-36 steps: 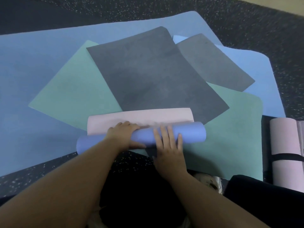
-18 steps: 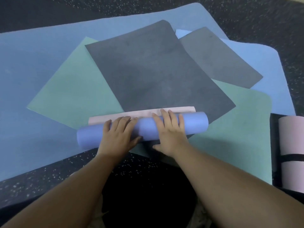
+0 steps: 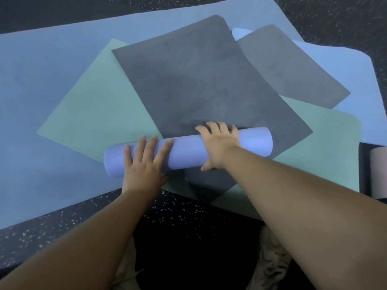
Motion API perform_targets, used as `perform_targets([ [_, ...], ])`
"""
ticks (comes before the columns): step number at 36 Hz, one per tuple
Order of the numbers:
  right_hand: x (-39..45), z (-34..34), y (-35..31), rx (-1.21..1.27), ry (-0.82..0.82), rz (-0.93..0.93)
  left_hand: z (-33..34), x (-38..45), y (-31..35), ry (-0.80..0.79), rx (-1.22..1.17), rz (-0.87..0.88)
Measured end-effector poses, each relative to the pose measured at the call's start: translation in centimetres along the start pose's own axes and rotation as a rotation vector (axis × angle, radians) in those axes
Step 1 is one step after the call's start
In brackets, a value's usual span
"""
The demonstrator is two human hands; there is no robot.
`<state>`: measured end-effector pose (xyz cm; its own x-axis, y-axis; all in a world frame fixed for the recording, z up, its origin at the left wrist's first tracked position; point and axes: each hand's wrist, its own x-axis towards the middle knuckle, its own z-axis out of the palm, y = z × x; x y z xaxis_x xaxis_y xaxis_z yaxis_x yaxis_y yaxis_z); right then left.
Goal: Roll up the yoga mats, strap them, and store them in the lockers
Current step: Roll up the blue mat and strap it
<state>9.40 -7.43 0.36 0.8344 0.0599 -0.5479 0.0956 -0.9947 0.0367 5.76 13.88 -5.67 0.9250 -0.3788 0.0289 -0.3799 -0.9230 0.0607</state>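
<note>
Roll of periwinkle mat point(image 3: 188, 152) was fully wound, lying crosswise at 12 o'clock from my knees, on top of the big dark grey mat point(image 3: 199, 84) and the teal mat point(image 3: 100, 97). No loose tail showed on the far side, so I judged the rolling step as good as done.

My left hand point(image 3: 144, 164) lay flat on the roll's 9 o'clock end, fingers straight, pressing, not gripping. My right hand point(image 3: 219, 145) draped over the top toward the 3 o'clock end, fingers hooked over the far side, thumb on the near side: a loose hold.

To finish well: keep even pressure at both ends so it doesn't cone, keep the seam pinned underneath, don't lift either hand until a strap is within reach. No strap in view. A pink roll point(image 3: 378, 170), already wound, sat at 3 o'clock, cut by the frame edge.

Risk: the foam springs open if released.
</note>
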Motion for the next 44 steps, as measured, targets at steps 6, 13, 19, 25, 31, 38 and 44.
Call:
perform_targets([
  [6, -0.1, -0.4, -0.3, -0.105, 0.021, -0.042, 0.0, 0.7, -0.3, -0.022, -0.011, -0.009],
  [13, -0.6, 0.5, -3.8, -0.221, 0.207, -0.138, -1.2, 3.6, -1.6, -0.161, -0.050, -0.031],
  [19, -0.6, 3.1, -6.4, -0.141, 0.473, -0.098, -1.8, 3.8, -2.2, -0.165, -0.111, -0.021],
  [25, -1.5, 3.5, -5.5, -0.152, 0.508, -0.122, -1.9, 2.0, -4.5, -0.178, -0.020, -0.084],
  [31, -3.0, 3.8, -4.5, -0.203, 0.459, -0.104, -2.1, 1.1, -2.4, -0.149, 0.040, -0.059],
  [38, -5.5, 4.5, -4.0, -0.251, 0.413, -0.071, -1.9, -0.6, 3.4, 0.001, -0.101, 0.075],
  [44, -7.5, 6.2, -1.0, -0.216, 0.330, -0.056, -1.0, -2.7, 5.1, 0.042, -0.198, 0.299],
])
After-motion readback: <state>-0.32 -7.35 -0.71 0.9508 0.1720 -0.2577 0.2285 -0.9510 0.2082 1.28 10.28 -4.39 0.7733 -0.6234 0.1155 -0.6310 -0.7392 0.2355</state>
